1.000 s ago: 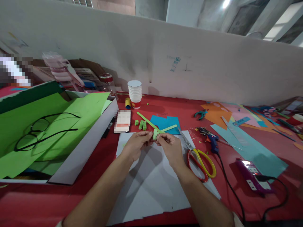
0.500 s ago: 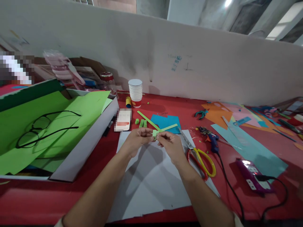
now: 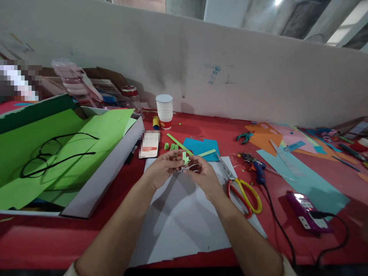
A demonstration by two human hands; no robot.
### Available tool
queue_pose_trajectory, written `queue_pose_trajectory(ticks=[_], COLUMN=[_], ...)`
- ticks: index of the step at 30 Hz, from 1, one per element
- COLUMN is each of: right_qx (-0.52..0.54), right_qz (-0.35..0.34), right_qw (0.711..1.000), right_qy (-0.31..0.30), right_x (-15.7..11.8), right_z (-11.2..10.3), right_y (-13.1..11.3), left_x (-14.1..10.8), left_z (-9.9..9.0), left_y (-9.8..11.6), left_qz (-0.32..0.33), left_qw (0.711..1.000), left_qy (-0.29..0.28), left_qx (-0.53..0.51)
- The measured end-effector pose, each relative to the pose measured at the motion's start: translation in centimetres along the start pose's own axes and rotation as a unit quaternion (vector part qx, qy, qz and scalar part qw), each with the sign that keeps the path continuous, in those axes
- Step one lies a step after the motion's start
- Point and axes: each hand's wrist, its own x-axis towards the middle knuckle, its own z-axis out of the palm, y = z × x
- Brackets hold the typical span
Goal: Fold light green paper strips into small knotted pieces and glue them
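A small folded piece of light green paper [image 3: 184,156] is pinched between the thumb and fingers of my left hand [image 3: 162,168], above a white sheet [image 3: 186,222]. Close by on its right, my right hand [image 3: 203,175] has its thumb and fingers apart around the piece; whether a fingertip touches it I cannot tell. Beyond the hands lie a green paper strip [image 3: 176,142] and another strip [image 3: 208,153], which crosses blue paper [image 3: 201,145]. Several small folded green pieces [image 3: 174,147] sit behind my left hand.
Scissors [image 3: 240,188] lie right of my right arm, near a glue gun [image 3: 260,174] with a trailing cord and a purple device [image 3: 307,212]. Pliers [image 3: 244,137] are farther back. Stacked paper cups [image 3: 165,111] and a phone [image 3: 150,145] stand left of centre, beside a box [image 3: 106,168] holding green sheets and glasses [image 3: 47,157].
The folded piece has been turned, so one flap now points up. My right fingers have loosened from their pinch and spread apart. My left hand keeps hold.
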Motion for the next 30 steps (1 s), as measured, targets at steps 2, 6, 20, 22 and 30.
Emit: queue_pose_trajectory(ticks=[2,6,20,22,30], right_qx=[-0.019,-0.079,-0.163,-0.172,-0.176], right_qz=[-0.02,-0.088,-0.179,-0.184,-0.189], right_qw=[1.0,0.993,0.97,0.967,0.966], right_qy=[0.001,0.008,0.038,0.038,-0.008], right_x=[0.0,0.1,-0.3,-0.4,-0.1], right_z=[0.0,-0.1,0.1,0.1,-0.4], right_y=[0.3,0.6,0.0,-0.1,-0.5], left_x=[0.0,0.0,-0.1,-0.3,-0.2], left_z=[0.0,-0.1,0.2,0.2,-0.3], left_y=[0.1,0.0,0.0,0.1,-0.1], left_qz=[-0.029,-0.055,-0.107,-0.117,-0.1], left_qw=[0.999,0.998,0.992,0.992,0.994], left_qy=[0.007,-0.008,-0.003,-0.006,-0.025], left_qx=[-0.012,-0.038,-0.067,-0.054,-0.038])
